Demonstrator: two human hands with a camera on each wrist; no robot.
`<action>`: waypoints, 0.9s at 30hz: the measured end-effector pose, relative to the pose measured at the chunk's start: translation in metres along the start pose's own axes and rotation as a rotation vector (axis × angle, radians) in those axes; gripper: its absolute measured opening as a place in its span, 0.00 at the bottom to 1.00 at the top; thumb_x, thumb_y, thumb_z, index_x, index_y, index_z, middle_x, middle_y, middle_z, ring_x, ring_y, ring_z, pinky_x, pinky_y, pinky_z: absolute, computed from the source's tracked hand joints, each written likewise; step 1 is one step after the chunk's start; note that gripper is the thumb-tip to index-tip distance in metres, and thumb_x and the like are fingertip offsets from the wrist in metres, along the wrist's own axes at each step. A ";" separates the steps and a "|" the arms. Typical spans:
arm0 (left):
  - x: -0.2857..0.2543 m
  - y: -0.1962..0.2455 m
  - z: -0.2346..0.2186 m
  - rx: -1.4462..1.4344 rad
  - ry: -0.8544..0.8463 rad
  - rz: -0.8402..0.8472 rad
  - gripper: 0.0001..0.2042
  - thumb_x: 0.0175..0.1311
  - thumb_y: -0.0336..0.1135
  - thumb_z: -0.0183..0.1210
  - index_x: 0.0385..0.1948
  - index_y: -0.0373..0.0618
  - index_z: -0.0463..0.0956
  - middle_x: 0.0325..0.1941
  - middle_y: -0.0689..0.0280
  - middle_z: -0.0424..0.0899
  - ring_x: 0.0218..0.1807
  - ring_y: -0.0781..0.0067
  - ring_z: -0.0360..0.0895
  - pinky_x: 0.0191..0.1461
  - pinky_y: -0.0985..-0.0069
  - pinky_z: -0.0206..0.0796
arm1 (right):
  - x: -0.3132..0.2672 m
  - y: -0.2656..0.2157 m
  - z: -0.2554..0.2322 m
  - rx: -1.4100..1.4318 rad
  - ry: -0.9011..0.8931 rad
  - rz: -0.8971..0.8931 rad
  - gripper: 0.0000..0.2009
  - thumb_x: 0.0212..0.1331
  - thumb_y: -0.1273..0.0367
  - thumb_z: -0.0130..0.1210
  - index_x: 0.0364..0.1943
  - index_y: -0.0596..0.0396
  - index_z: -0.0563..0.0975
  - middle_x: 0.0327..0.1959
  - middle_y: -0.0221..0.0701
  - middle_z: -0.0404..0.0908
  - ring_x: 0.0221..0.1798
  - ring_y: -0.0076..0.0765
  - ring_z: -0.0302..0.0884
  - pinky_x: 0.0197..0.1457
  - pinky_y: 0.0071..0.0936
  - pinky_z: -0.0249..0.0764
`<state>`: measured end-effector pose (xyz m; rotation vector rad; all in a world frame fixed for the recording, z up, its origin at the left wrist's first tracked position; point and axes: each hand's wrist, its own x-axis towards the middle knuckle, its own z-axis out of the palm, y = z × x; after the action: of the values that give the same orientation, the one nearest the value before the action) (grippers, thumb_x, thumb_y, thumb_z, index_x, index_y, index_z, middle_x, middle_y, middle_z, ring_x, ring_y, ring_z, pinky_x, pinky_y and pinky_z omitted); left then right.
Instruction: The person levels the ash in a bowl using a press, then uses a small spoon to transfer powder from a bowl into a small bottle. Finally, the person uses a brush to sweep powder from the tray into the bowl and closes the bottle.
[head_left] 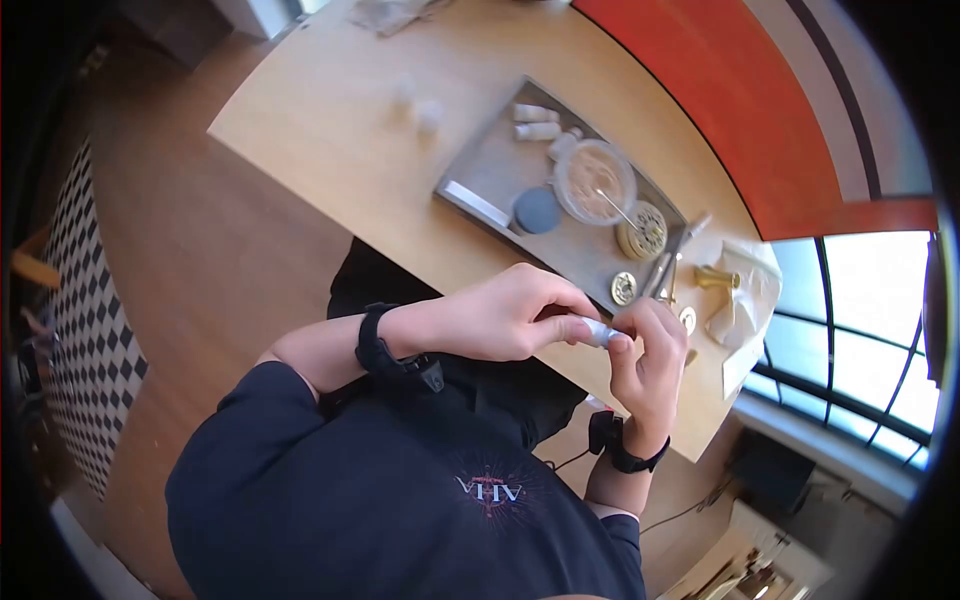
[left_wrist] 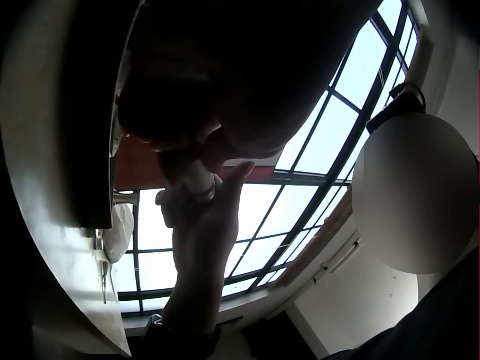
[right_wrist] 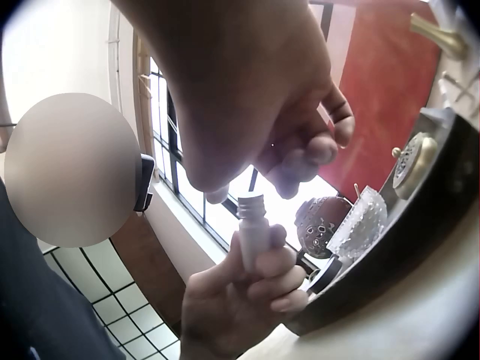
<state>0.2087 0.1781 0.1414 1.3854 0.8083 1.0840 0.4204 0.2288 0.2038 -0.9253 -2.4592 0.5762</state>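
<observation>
1. The left hand [head_left: 505,315] is nearest the middle of things, its thumb and fingers gripping a small white bottle [head_left: 598,332] in front of the person's dark shirt [head_left: 400,500].
2. The right hand [head_left: 652,352] meets it at the other end, thumb and fingers spread loosely around the cap [right_wrist: 251,204]. From here it looks relaxed and part open; I can't tell whether a fingertip touches.
3. The bottle itself is slim, smooth and opaque, with a narrow shoulder and a ribbed white screw cap. It's off the counter [head_left: 330,120], up between the two hands. I can't make out a label, or how full it is.
4. As for how far things have got, the bottle is in hand and its cap sits on the neck. Whether anything has been poured from it I couldn't say, so I'd call this handling unfinished.
5. Just beyond, the grey tray [head_left: 480,160] carries a gold openwork disc [head_left: 623,288], a blue-grey cup [head_left: 536,210], a gold openwork jar [head_left: 628,240] and a clear bowl [head_left: 560,190]. The bowl already holds something pinkish, a thin stick [head_left: 615,205] leaning in it.
6. Farther back on the tray lie two more white bottles [head_left: 537,131], beside the bowl.
</observation>
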 end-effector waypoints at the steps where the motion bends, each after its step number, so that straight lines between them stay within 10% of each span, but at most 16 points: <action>1: -0.004 0.002 -0.003 0.007 0.036 0.017 0.12 0.73 0.34 0.61 0.48 0.34 0.83 0.40 0.54 0.88 0.42 0.60 0.86 0.47 0.68 0.75 | 0.006 -0.001 0.005 -0.031 -0.005 -0.038 0.13 0.62 0.71 0.61 0.21 0.58 0.75 0.18 0.38 0.70 0.22 0.49 0.70 0.29 0.39 0.64; 14: -0.063 0.007 -0.104 0.109 0.767 0.078 0.20 0.71 0.36 0.66 0.60 0.38 0.79 0.46 0.66 0.85 0.46 0.77 0.80 0.50 0.77 0.72 | 0.163 -0.042 0.047 -0.164 0.007 -0.091 0.11 0.69 0.65 0.61 0.34 0.59 0.76 0.27 0.42 0.79 0.31 0.52 0.78 0.35 0.42 0.72; 20: -0.063 -0.019 -0.139 0.299 0.771 -0.259 0.24 0.67 0.40 0.68 0.60 0.37 0.78 0.44 0.58 0.87 0.37 0.70 0.84 0.46 0.71 0.76 | 0.249 -0.003 0.102 -0.222 -0.145 -0.208 0.12 0.67 0.65 0.61 0.38 0.62 0.78 0.37 0.48 0.85 0.43 0.58 0.83 0.47 0.47 0.77; 27: -0.055 -0.030 -0.138 0.565 0.797 -0.240 0.23 0.65 0.37 0.70 0.60 0.39 0.78 0.43 0.60 0.86 0.34 0.73 0.82 0.43 0.74 0.75 | 0.260 0.008 0.136 -0.371 -0.245 -0.164 0.17 0.68 0.59 0.61 0.47 0.60 0.79 0.39 0.44 0.87 0.43 0.53 0.84 0.48 0.44 0.78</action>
<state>0.0649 0.1793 0.0939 1.2314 1.9259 1.2769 0.1761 0.3837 0.1568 -0.8123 -2.8946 0.1861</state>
